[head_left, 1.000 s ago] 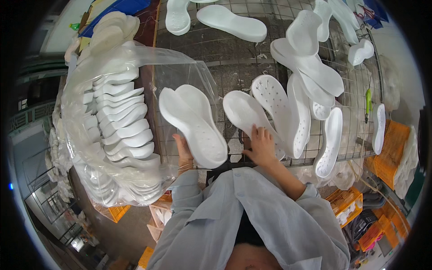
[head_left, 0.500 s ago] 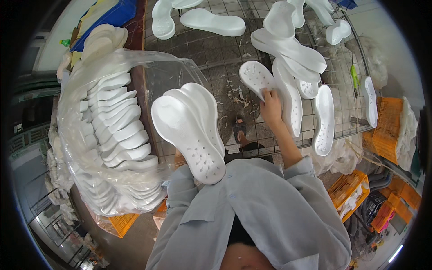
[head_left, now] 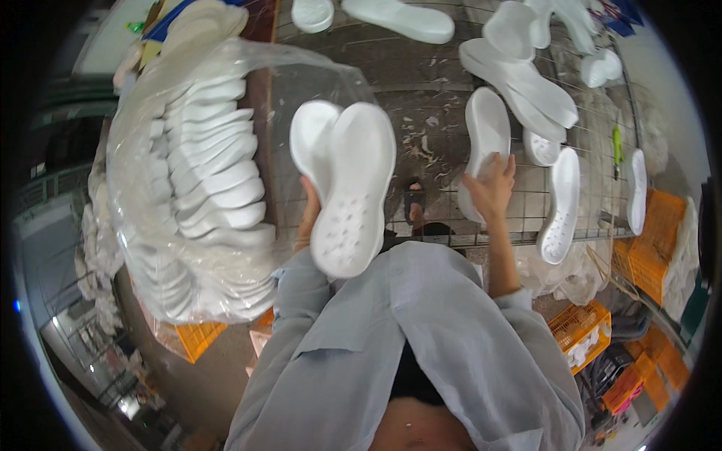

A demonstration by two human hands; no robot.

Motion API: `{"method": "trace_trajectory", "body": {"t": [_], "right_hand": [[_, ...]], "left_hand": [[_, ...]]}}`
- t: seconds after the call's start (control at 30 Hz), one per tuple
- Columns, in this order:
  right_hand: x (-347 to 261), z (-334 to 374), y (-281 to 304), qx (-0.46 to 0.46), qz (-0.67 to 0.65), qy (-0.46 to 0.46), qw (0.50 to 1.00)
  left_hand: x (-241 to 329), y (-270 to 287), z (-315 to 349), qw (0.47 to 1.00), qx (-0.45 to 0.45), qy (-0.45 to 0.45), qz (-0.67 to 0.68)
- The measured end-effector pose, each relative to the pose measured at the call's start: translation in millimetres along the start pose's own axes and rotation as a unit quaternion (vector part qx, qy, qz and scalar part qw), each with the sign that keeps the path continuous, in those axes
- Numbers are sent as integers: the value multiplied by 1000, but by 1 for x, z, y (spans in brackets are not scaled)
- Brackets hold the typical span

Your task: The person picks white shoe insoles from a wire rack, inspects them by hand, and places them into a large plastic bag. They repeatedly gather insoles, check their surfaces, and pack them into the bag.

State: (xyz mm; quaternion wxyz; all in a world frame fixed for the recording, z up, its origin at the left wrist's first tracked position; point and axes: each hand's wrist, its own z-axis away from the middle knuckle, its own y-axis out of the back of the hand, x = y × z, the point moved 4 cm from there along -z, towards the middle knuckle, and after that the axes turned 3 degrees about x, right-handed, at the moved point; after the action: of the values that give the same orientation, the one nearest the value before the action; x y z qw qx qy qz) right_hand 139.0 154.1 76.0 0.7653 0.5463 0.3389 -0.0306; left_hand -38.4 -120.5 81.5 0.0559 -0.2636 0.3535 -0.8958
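A small stack of white shoe soles [head_left: 352, 180] is held upright in front of me, the front one dotted with holes toward its lower end. My left hand [head_left: 308, 207] grips the stack from the left, its fingers mostly hidden behind it. Over the wire-grid table, my right hand [head_left: 493, 186] lies with fingers spread on the lower part of a single white shoe sole [head_left: 487, 124]; its thumb and fingers are apart. Just right of that hand lies another perforated sole [head_left: 560, 207].
On the left, a clear plastic bag [head_left: 139, 248] holds rows of white soles [head_left: 214, 150]. More soles [head_left: 519, 83] lie heaped on the wire grid [head_left: 391, 75]. A green-handled tool [head_left: 617, 146] rests at the right. Orange crates [head_left: 579, 331] stand below the table's right side.
My view has shifted, moving the table rightward and up. The perforated sole under my right hand has left its spot, and a perforated sole now fronts the stack. My right hand is on another sole.
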Motion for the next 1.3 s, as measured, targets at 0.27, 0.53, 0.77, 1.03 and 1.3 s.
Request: {"method": "trace_trajectory", "body": {"t": [0.27, 0.53, 0.77, 1.03, 1.3], "right_hand": [[1, 47, -46, -322, -331, -59, 885], [-16, 37, -36, -382, -307, 17, 871], [-60, -2, -11, -394, -165, 83, 900], [-82, 18, 7, -439, -321, 130, 829], [-71, 0, -9, -445, -246, 62, 859]], "left_hand": [[18, 0, -60, 668, 97, -177, -716], [11, 11, -47, 773, 46, -92, -626], [42, -20, -11, 824, 18, -75, -562], [49, -38, 41, 736, 85, -260, -620], [35, -28, 36, 750, 143, -203, -613]]}}
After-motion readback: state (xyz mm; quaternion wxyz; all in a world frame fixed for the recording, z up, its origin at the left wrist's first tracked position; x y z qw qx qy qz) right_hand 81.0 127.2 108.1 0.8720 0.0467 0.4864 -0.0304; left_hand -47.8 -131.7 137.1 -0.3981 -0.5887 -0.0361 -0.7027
